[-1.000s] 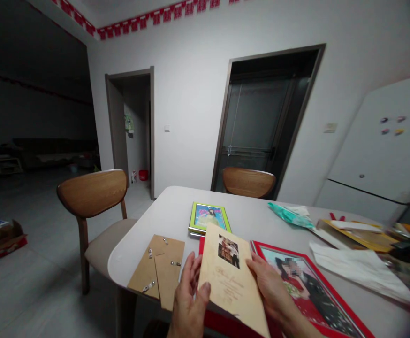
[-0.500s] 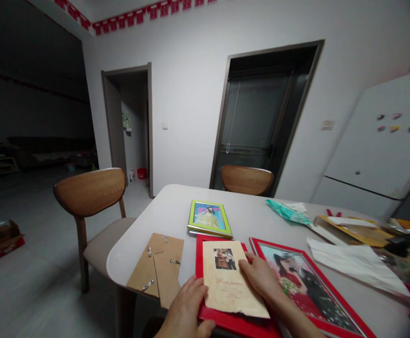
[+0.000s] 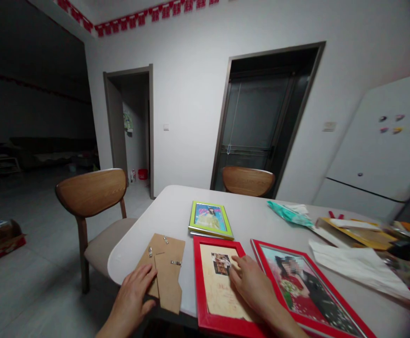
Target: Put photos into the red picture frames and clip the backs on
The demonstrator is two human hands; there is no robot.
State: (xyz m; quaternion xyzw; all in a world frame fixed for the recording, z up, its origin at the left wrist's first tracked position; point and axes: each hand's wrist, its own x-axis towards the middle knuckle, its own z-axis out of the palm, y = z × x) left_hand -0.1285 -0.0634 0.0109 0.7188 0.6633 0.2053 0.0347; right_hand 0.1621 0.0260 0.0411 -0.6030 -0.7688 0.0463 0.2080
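The right hand (image 3: 252,286) lies flat and open on the tan paper card (image 3: 219,288), with its fingers spread and pressing down. It grips nothing. The card sits inside the red frame (image 3: 200,291), which lies flat near the front edge of the white table (image 3: 250,220).

The left hand (image 3: 134,293) is open too. Its fingers rest on the brown backing board (image 3: 163,267), right at the table's rounded front-left edge. One corner of the board sticks out past that edge.

Just right of the red frame lies a bigger red frame (image 3: 307,286) with a photo in it. Behind the red frame lies a green frame (image 3: 210,219) with a picture inside. There is bare table between the green frame and the far edge.

Papers (image 3: 356,263) pile up at the right side. A wooden chair (image 3: 92,197) stands at the table's left.
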